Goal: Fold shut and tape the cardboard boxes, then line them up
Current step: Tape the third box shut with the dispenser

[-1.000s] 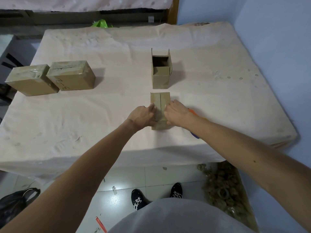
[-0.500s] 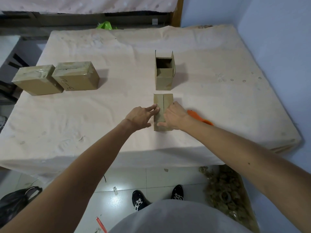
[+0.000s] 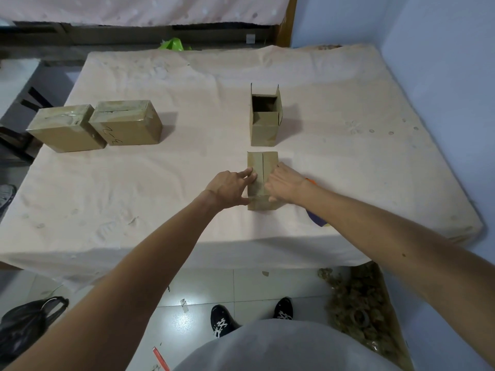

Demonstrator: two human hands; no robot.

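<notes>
Nearest, both hands lie flat on the folded box (image 3: pixel 262 167). The left hand (image 3: pixel 230 187) presses its left flap with straightened fingers, and the right hand (image 3: pixel 285 184) presses the right flap; neither is clenched. A second ago they bunched over the seam. Now they have spread and the seam shows closed, so this box looks ready for tape. An orange-handled tool (image 3: pixel 310 180) peeks out just right of it. Directly beyond stands the open box (image 3: pixel 265 129), flaps upright, its inside too dark to read. Far left on the surface (image 3: pixel 160 196), the pen-marked taped box (image 3: pixel 128 125) touches the plain taped box (image 3: pixel 67 128).
</notes>
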